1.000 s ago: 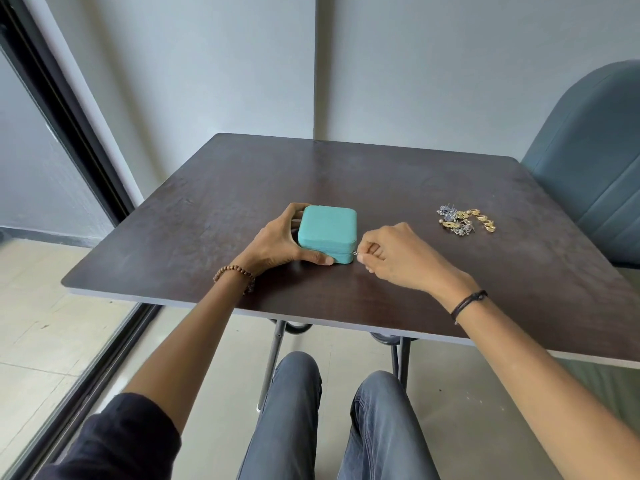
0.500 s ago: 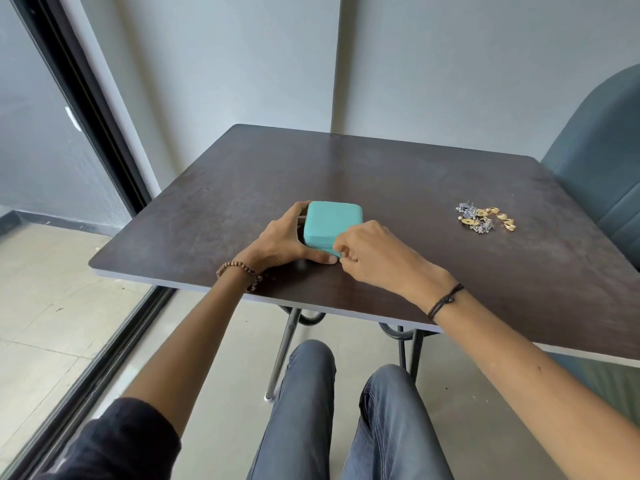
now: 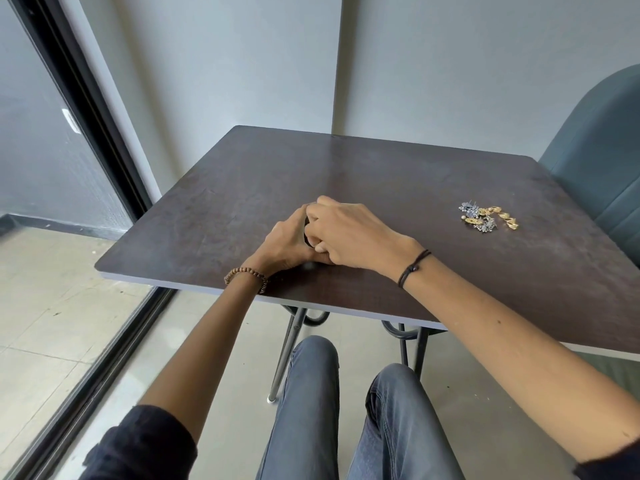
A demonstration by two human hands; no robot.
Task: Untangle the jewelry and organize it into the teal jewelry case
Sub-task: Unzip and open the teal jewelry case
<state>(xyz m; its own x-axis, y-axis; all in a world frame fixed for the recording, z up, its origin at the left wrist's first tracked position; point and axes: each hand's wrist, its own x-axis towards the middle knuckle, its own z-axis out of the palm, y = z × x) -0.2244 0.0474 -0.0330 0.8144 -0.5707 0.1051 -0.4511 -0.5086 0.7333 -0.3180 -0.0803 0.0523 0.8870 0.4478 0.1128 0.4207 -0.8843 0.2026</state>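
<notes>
- Toward the 6 o'clock edge of the dark brown square wooden table [image 3: 381,174], the left hand [image 3: 284,240] and the right hand [image 3: 349,233] are pressed together and touching. The small teal jewelry case does not show at all, and I judge it sits hidden between them.
- Fingers of the left hand are curled into a cup, thumb low on the near side, apparently wrapped round the case. The right hand's fingers [image 3: 320,247] are bent and tucked into that cup, and I cannot tell what they pinch (a zip pull, perhaps).
- At 3 o'clock from the hands, well apart, the tangled heap of silver and gold jewelry [image 3: 486,219] lies untouched.
- Risk: a hard tug by the right hand could twist the case out of the left hand's hold and send it skidding off the nearby 6 o'clock edge.
- Risk: both hands cover the case, so the work goes on unseen and a fingertip could get nipped.
- Risk: a careless sweep of the right forearm toward 3 o'clock could scatter the heap off the table edge beside the grey-blue padded chair [image 3: 602,161].
</notes>
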